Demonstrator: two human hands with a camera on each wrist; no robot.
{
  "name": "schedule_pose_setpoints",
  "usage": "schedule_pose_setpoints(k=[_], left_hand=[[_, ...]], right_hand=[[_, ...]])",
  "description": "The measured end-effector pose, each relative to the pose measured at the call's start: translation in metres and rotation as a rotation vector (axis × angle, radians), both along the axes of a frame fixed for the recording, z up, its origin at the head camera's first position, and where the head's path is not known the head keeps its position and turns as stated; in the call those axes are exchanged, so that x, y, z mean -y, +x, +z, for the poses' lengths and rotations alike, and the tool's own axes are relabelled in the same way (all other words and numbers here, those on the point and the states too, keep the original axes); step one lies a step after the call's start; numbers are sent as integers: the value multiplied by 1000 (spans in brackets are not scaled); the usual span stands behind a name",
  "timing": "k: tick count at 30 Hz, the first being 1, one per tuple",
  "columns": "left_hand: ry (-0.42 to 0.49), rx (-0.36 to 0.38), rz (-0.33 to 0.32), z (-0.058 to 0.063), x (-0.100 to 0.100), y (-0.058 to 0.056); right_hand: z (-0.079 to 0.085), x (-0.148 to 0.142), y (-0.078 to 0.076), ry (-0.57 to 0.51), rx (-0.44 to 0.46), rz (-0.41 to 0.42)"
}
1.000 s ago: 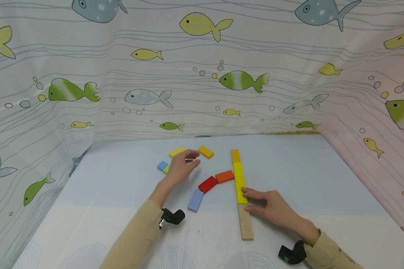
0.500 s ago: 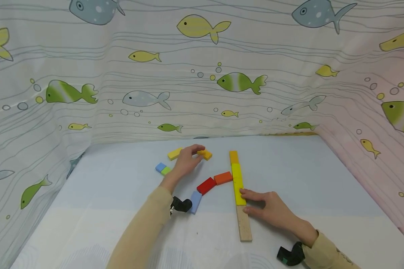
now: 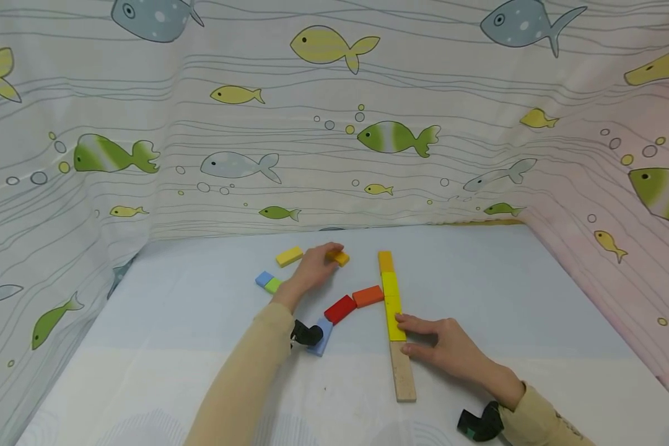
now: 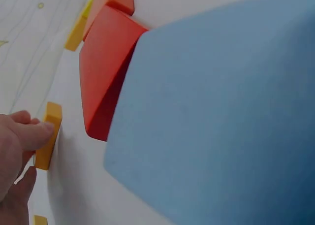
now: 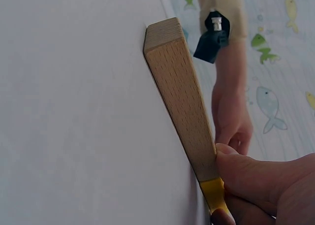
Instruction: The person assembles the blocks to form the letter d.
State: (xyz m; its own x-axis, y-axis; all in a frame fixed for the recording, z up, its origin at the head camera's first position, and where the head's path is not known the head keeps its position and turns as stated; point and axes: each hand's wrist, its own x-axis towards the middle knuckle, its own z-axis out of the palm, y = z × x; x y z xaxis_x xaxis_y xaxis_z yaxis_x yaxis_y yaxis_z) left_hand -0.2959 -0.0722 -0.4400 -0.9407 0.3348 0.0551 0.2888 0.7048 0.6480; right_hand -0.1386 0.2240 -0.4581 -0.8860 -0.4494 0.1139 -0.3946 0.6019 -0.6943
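My left hand (image 3: 312, 270) pinches an orange-yellow block (image 3: 342, 259) at the back of the table. In the left wrist view the thumb lies against one face of that block (image 4: 47, 142). My right hand (image 3: 451, 348) rests beside a straight row of blocks. Its index fingertip touches a yellow block (image 3: 393, 328), and its thumb touches the plain wooden block (image 3: 403, 378) at the near end. Farther along the row lie another yellow block (image 3: 389, 284) and an orange block (image 3: 385, 261). A red-orange block (image 3: 368, 297) meets the row's left side, followed by a red block (image 3: 340, 310) and a blue block (image 3: 324, 342).
Left of my left hand lie a pale yellow block (image 3: 288, 256), a small blue block (image 3: 264, 278) and a green block (image 3: 273, 285). A fish-print cloth (image 3: 312, 124) hangs around the white table (image 3: 479, 279).
My left hand has moved right and away from me to the orange-yellow block and grips it. The right hand stays at the row. The head view has shifted slightly.
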Motion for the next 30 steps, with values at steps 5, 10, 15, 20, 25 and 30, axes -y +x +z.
schedule_pose_setpoints(k=[5, 10, 15, 20, 25, 30], left_hand=[[18, 9, 23, 1, 1, 2], [19, 2, 36, 1, 2, 4], [31, -1, 43, 0, 4, 6], [73, 1, 50, -5, 7, 4], [84, 13, 52, -6, 11, 3], [55, 19, 61, -5, 13, 3]], right_hand=[[1, 1, 0, -4, 6, 5], [0, 0, 0, 1, 8, 5], [0, 1, 0, -8, 7, 6], [0, 1, 0, -14, 14, 8], [0, 0, 0, -7, 17, 6], [0, 0, 0, -9, 22, 2]])
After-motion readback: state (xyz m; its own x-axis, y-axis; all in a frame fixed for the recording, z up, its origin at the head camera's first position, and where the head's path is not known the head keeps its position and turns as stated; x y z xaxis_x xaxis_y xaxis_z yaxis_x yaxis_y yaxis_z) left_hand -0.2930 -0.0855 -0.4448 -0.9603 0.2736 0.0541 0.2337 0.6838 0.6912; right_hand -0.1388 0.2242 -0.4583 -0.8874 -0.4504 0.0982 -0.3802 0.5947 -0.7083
